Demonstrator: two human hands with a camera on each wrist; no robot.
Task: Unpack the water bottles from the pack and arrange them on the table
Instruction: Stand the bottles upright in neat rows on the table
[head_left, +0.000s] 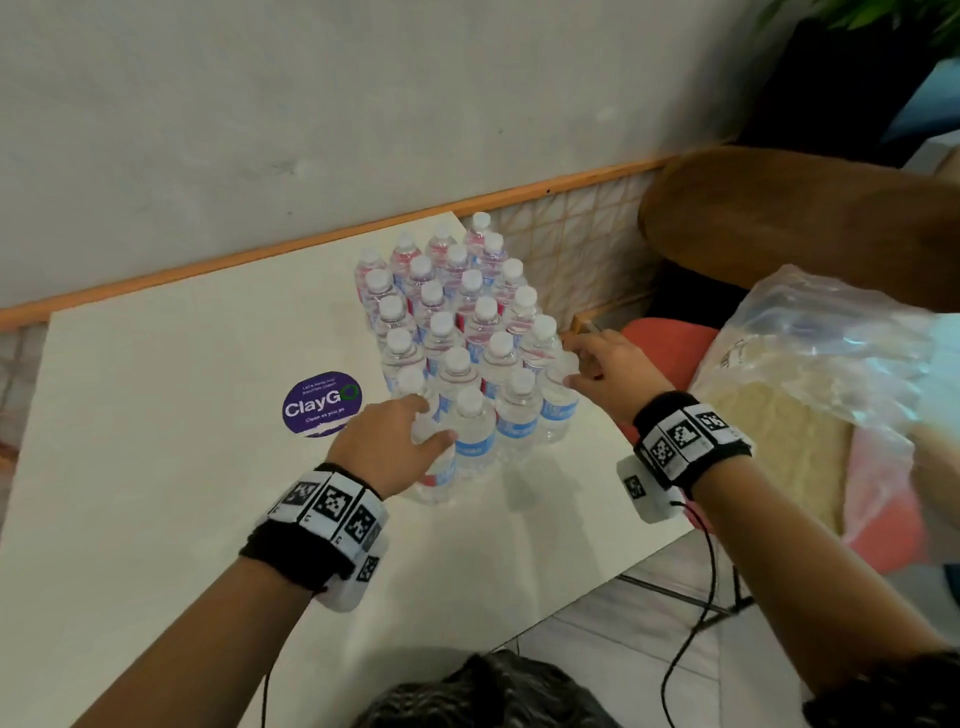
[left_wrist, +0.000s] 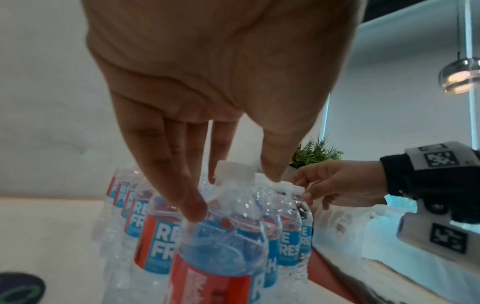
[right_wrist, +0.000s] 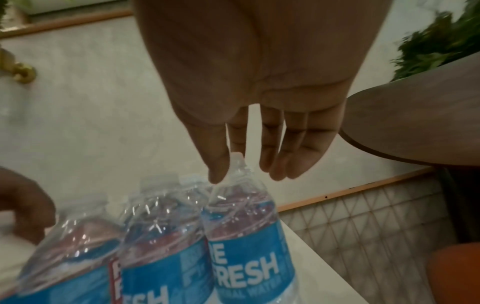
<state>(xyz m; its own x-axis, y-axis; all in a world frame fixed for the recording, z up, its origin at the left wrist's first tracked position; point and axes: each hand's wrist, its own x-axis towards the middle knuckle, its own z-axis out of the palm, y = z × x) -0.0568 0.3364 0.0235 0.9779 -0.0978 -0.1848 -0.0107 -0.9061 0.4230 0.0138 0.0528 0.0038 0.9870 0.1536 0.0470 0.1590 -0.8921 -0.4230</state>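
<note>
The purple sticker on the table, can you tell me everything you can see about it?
The purple sticker is an oval stuck flat on the pale table. It reads "ClayGo" in big white letters, the last letter drawn as a green ring, with smaller white lines above and below that are too small to read. Its lower edge looks ragged. It lies just left of the cluster of water bottles, near the left hand; nothing touches it.

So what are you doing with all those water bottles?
A person is lining up water bottles in rows on the white table. The left hand grips the nearest bottle on the left of the front row, and the right hand pinches the top of a bottle at the right edge of the block. The empty plastic wrap lies off to the right.
</note>
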